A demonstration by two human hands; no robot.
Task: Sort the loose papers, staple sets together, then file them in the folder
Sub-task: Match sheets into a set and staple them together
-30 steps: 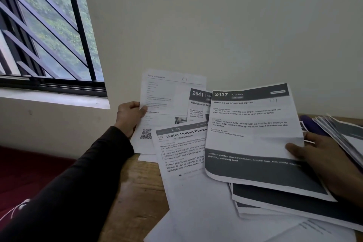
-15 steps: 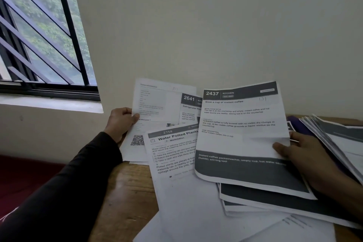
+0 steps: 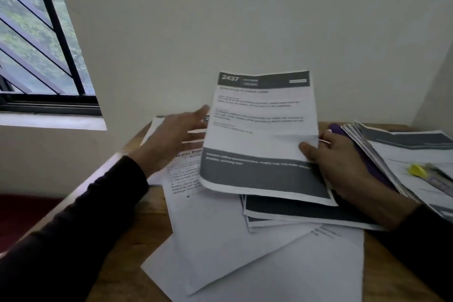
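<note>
The right hand point(image 3: 343, 169) pinched sheet 2437 point(image 3: 262, 135), tilted up above the loose papers point(image 3: 220, 223). The left hand point(image 3: 171, 140), fingers straight, had released its sheets and reached toward sheet 2437.

Loose papers point(image 3: 220, 228) cover the wooden table point(image 3: 137, 240) under and between both hands. The raised sheet 2437 point(image 3: 262, 135) stands directly right of the left hand point(image 3: 171, 140), blocking passage toward the right hand point(image 3: 343, 169). Right of that hand, a thick paper stack point(image 3: 397, 154) carries what may be a stapler point(image 3: 431, 176). Bare wood lies below the left forearm.
</note>
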